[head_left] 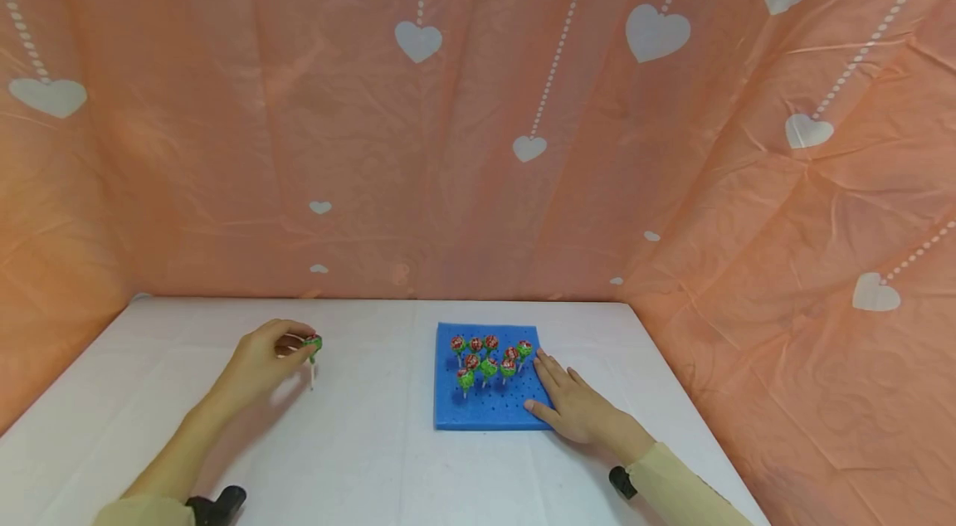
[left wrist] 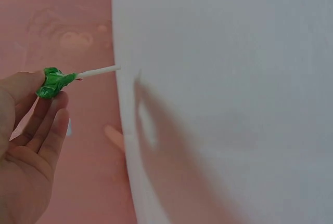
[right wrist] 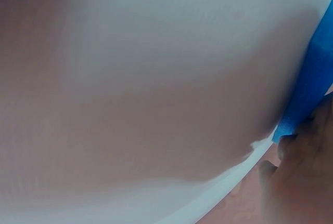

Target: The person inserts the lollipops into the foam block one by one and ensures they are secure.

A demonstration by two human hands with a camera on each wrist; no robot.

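Observation:
At the left of the head view, my left hand (head_left: 265, 358) pinches a lollipop (head_left: 314, 342) by its wrapped head between thumb and fingers. In the left wrist view the green wrapper (left wrist: 54, 83) shows, and the white stick (left wrist: 99, 71) points away from the hand; in the head view it hangs downward. Right of centre lies a blue foam board (head_left: 485, 418) with small holes. Several red-and-green lollipops (head_left: 489, 368) stand in it, heads up. My right hand (head_left: 578, 408) rests at the board's right edge, fingers extended, thumb over its near right corner.
A white-covered table (head_left: 358, 460) carries everything. An orange curtain (head_left: 336, 136) with white hearts hangs behind and along the sides. Black wrist straps (head_left: 217, 505) show on both arms.

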